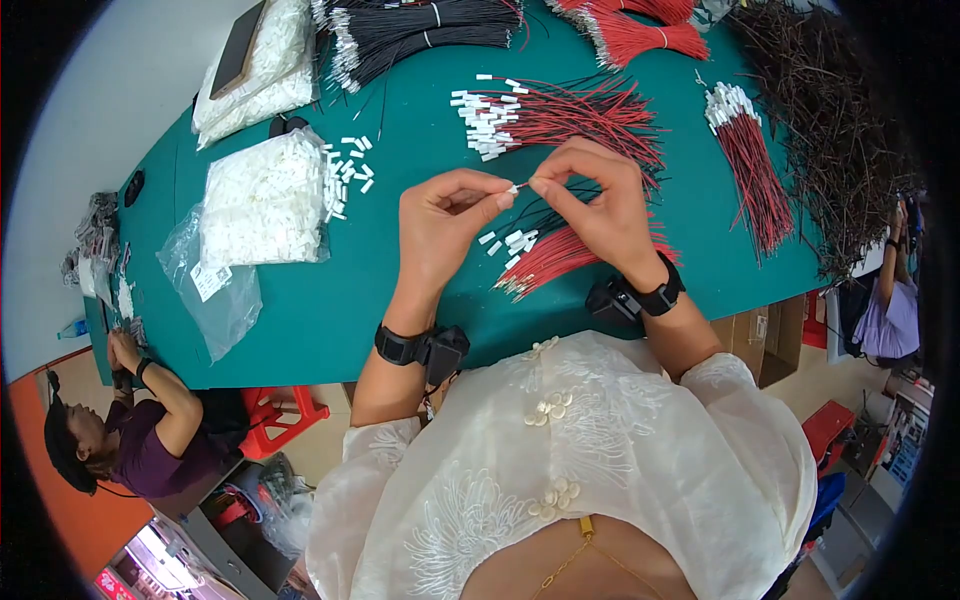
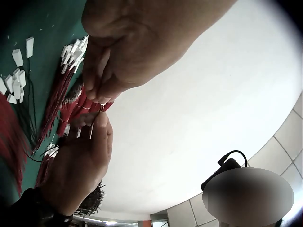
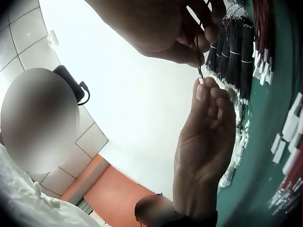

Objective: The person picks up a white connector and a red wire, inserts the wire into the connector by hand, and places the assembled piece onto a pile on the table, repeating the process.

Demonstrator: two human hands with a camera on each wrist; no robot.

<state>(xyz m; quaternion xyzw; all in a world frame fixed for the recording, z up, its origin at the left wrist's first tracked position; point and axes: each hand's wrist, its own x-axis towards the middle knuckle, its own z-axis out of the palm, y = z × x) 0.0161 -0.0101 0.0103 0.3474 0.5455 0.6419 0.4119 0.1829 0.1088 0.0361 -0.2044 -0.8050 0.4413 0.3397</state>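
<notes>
In front of the chest, my left hand [image 1: 440, 220] pinches a small white connector housing [image 1: 514, 190] between thumb and forefinger. My right hand [image 1: 605, 205] pinches the thin wires [image 3: 200, 71] close to where they enter that housing, and the wires trail through its fingers. Both hands hover over the green table, fingertips nearly meeting. Below them lies a bundle of red wires [image 1: 560, 258] with bare metal ends, beside a few white-tipped black wires [image 1: 520, 240]. Just beyond the hands is a pile of red and black wires with white housings [image 1: 488, 125].
Left on the green table [image 1: 300, 330] sit a bag of white housings [image 1: 262, 200] and scattered loose housings [image 1: 345, 175]. Black wire bundles [image 1: 420, 35] and red wire bundles [image 1: 650, 35] lie at the back. At right are a finished-looking bundle [image 1: 750, 170] and a dark tangled heap [image 1: 840, 130].
</notes>
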